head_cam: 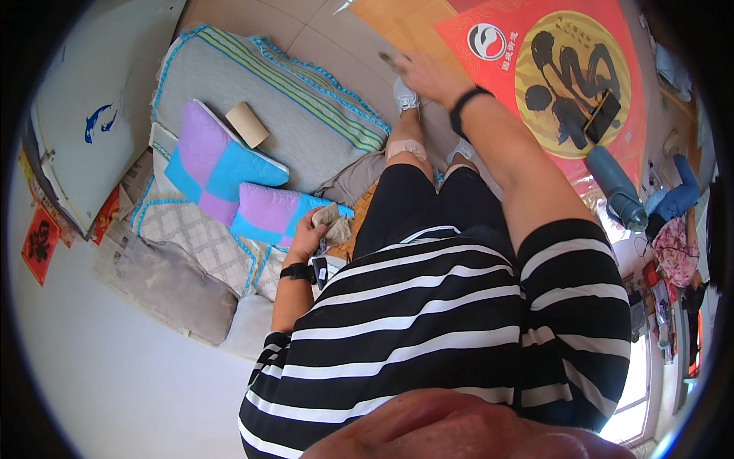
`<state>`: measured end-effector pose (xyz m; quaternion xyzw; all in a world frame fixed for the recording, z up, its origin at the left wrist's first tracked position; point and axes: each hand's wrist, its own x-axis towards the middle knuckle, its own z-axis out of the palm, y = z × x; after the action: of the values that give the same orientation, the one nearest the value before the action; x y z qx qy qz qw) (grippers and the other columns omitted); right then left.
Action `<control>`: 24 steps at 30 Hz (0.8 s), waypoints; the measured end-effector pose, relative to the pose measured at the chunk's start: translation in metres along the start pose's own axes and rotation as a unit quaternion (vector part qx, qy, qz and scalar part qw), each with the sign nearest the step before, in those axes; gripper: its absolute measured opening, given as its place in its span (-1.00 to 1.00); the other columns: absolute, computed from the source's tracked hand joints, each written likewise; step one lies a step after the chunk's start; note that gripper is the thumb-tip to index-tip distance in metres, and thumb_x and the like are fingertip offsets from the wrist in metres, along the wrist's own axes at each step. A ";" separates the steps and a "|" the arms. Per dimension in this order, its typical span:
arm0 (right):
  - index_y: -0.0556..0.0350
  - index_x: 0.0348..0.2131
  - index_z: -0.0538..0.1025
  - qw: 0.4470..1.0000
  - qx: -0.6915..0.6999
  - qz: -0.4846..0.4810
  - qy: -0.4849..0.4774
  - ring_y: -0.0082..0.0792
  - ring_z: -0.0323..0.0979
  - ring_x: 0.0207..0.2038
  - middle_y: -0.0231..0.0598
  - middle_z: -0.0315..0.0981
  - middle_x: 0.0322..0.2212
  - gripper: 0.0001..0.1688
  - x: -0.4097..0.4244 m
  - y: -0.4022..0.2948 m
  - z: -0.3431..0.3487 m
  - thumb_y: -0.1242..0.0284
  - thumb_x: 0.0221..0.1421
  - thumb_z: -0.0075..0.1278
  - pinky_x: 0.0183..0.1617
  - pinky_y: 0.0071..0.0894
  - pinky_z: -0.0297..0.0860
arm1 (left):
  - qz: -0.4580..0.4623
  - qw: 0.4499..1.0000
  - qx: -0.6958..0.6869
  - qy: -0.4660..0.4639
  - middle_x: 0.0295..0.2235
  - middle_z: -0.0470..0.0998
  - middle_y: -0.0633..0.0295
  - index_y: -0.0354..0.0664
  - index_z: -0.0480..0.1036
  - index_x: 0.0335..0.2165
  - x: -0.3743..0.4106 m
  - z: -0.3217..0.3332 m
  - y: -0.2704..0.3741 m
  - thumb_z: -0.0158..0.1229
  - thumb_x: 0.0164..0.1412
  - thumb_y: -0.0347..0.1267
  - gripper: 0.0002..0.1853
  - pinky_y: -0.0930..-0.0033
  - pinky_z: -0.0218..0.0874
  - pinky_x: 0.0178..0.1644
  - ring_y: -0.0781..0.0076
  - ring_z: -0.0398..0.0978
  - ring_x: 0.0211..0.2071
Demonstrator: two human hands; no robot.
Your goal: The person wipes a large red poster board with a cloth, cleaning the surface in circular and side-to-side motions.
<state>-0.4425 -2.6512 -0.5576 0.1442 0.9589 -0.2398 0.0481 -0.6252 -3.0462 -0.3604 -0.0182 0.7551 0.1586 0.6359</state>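
Observation:
My left hand (308, 234) is closed around a crumpled grey-beige cloth (334, 224), beside a purple and blue pillow (269, 212). My right hand (430, 79) reaches forward over the edge of the orange-brown part of a tabletop (410, 28). At its fingertips I see a small greyish thing (390, 61), too blurred to name. Right of that hand, a red printed cover (476, 63) with a yellow circle and black brushwork lies on the table. A black smartphone (603, 116) and a blue-grey bottle (615, 186) lie at its near right side.
A grey couch cover with blue trim (275, 103) bears another checkered pillow (203, 163) and a cardboard tube (247, 124). A grey cushion (178, 287) leans by the white wall. The white appliance (103, 109) stands at left. Another person (676, 229) is at far right.

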 end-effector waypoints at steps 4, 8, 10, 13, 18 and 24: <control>0.06 -0.30 0.54 0.966 0.162 0.092 0.179 -0.01 0.40 -0.19 -0.04 0.42 -0.24 -0.76 0.087 0.029 -0.083 0.44 0.01 -0.09 -0.09 -0.13 0.33 | -0.005 1.000 0.010 0.018 -0.18 0.53 0.12 -0.34 0.37 -0.02 0.002 -0.024 -0.021 0.03 -0.09 -0.54 -0.46 0.37 0.26 0.01 0.34 0.47 -0.14; -0.13 -0.25 0.58 0.968 0.044 0.182 0.166 -0.01 0.39 -0.17 -0.11 0.40 -0.24 -0.68 0.041 0.069 -0.078 0.52 -0.05 -0.03 -0.16 -0.08 0.37 | 0.018 0.998 0.051 0.012 -0.19 0.53 0.10 -0.33 0.38 -0.04 0.015 -0.045 -0.063 0.03 -0.09 -0.53 -0.48 0.35 0.27 0.01 0.33 0.48 -0.15; -0.06 -0.17 0.53 0.947 0.169 0.206 0.179 0.04 0.41 -0.18 -0.03 0.45 -0.31 -0.61 -0.023 0.062 -0.073 0.57 -0.05 -0.10 -0.09 -0.08 0.36 | 0.014 0.999 0.042 0.001 -0.19 0.53 0.09 -0.34 0.39 -0.05 0.014 -0.043 -0.049 0.04 -0.08 -0.53 -0.49 0.33 0.28 0.00 0.31 0.48 -0.15; 0.02 -0.15 0.51 0.905 0.289 0.304 0.070 0.03 0.43 -0.17 -0.02 0.48 -0.24 -0.62 -0.128 0.052 -0.074 0.55 -0.03 -0.10 -0.08 -0.12 0.36 | 0.010 0.999 0.047 0.003 -0.20 0.54 0.10 -0.34 0.40 -0.06 0.019 -0.041 -0.028 0.05 -0.09 -0.53 -0.50 0.32 0.29 0.00 0.31 0.48 -0.15; 0.06 -0.08 0.49 0.768 0.302 0.551 0.124 -0.23 0.54 -0.28 -0.05 0.54 -0.31 -0.62 -0.261 0.015 -0.095 0.46 0.04 -0.02 -0.20 -0.36 0.42 | 0.089 0.983 0.161 0.006 -0.22 0.55 0.10 -0.35 0.40 -0.07 0.023 -0.036 0.043 0.07 -0.09 -0.52 -0.50 0.34 0.30 -0.04 0.32 0.49 -0.17; 0.14 -0.10 0.49 0.676 0.400 0.614 0.081 -0.35 0.55 -0.30 -0.18 0.58 -0.30 -0.60 -0.345 0.024 -0.053 0.40 0.04 0.05 -0.19 -0.35 0.42 | 0.113 0.974 0.197 -0.006 -0.21 0.54 0.10 -0.32 0.39 -0.03 0.008 -0.028 0.107 0.05 -0.10 -0.54 -0.47 0.35 0.29 -0.02 0.34 0.48 -0.17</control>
<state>-0.1075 -2.6934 -0.4656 0.7245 0.4681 -0.5041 0.0443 -0.6780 -2.9506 -0.3407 0.1932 0.7651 0.0777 0.6093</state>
